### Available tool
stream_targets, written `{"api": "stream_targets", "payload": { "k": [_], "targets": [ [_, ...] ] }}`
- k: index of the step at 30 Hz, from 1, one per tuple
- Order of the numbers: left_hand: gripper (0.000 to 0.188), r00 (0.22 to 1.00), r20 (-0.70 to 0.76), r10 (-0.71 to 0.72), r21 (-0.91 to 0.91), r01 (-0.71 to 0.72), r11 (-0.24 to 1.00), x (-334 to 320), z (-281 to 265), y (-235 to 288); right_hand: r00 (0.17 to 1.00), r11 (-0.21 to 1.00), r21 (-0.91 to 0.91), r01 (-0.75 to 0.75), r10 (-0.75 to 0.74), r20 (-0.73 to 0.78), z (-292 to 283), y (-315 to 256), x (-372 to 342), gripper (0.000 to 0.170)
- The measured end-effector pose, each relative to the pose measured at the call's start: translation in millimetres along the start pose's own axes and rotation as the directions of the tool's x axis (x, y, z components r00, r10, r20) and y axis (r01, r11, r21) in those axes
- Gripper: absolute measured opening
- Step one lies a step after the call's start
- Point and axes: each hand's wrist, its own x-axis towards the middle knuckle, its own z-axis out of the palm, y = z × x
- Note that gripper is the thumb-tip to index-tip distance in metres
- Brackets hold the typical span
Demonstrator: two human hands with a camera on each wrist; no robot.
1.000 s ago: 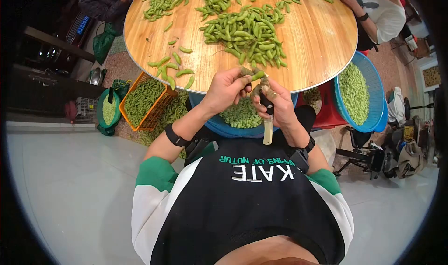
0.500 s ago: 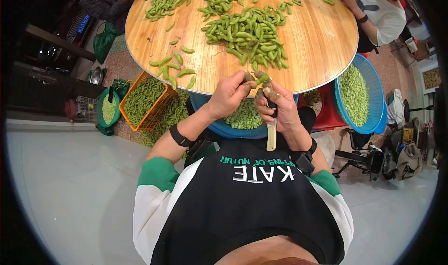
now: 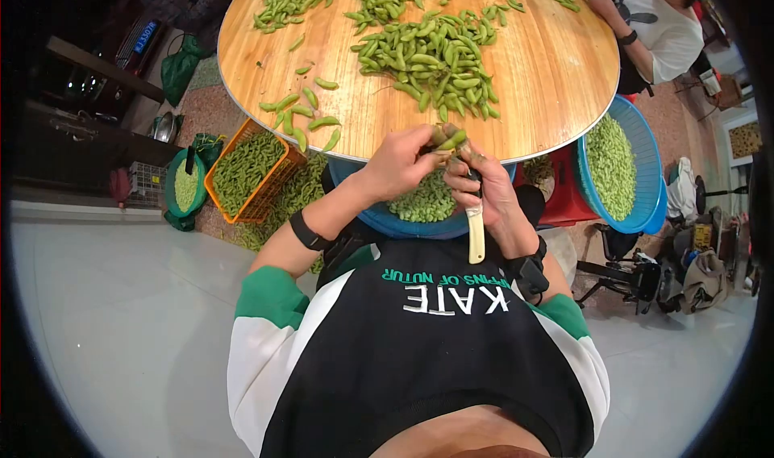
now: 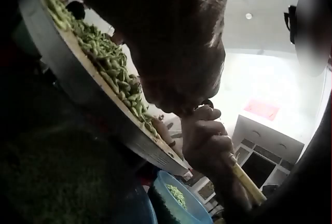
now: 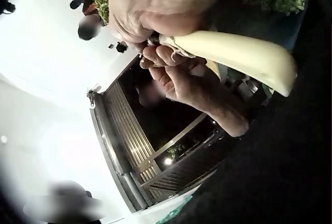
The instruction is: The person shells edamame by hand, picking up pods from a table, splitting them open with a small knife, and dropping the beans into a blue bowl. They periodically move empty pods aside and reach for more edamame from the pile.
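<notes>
Just in front of the table's near edge, a green soybean pod [image 3: 455, 140] lies between the fingertips of both hands. My left hand [image 3: 401, 161] pinches at the pod from the left, fingers curled. Curled fingers of my right hand [image 3: 493, 185] grip a cream-handled tool [image 3: 476, 236], with the pod at the thumb and fingertips. In the right wrist view the smooth cream handle [image 5: 238, 55] sticks out of the fist; the tool's other end is hidden. Below the hands, shelled green beans [image 3: 423, 200] fill a blue basin [image 3: 372, 218].
A pile of pods [image 3: 431, 59] covers the middle of the round wooden table [image 3: 556, 95], with loose pods [image 3: 300, 113] at left. An orange crate [image 3: 270, 185] of pods stands left; a blue basket [image 3: 647, 164] of shelled beans stands right. Another person [image 3: 657, 31] sits at the far right.
The tool's cream handle has swung slightly down and to the right with the right hand. Both hands stay together at the pod, the left having shifted a little rightward.
</notes>
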Motion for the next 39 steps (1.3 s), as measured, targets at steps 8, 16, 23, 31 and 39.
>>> {"api": "stream_targets", "payload": {
  "k": [8,16,23,31,39],
  "targets": [
    [0.012,0.983,-0.061,0.173,0.365,-0.139,0.92,-4,4,-3,0.999,0.998,0.044,-0.035,0.034,0.019,-6,6,3,0.034],
    [0.016,0.802,0.222,-0.554,-0.711,0.522,0.471,-2,1,9,0.981,0.892,-0.432,0.131,-0.181,-0.076,5,7,-2,0.031],
    [0.011,0.9,-0.034,-0.435,-0.229,0.416,0.88,-14,19,-3,0.618,-0.322,-0.896,0.306,-0.648,0.445,-20,16,14,0.033],
    [0.014,0.902,-0.043,-0.429,-0.028,0.428,0.903,-19,17,24,0.608,-0.603,-0.741,0.294,-0.48,0.632,-18,16,12,0.03],
    [0.01,0.955,0.141,-0.263,0.641,0.114,0.759,-45,-54,36,0.776,-0.475,-0.755,0.452,-0.208,0.596,-8,7,-5,0.022]
  ]
}}
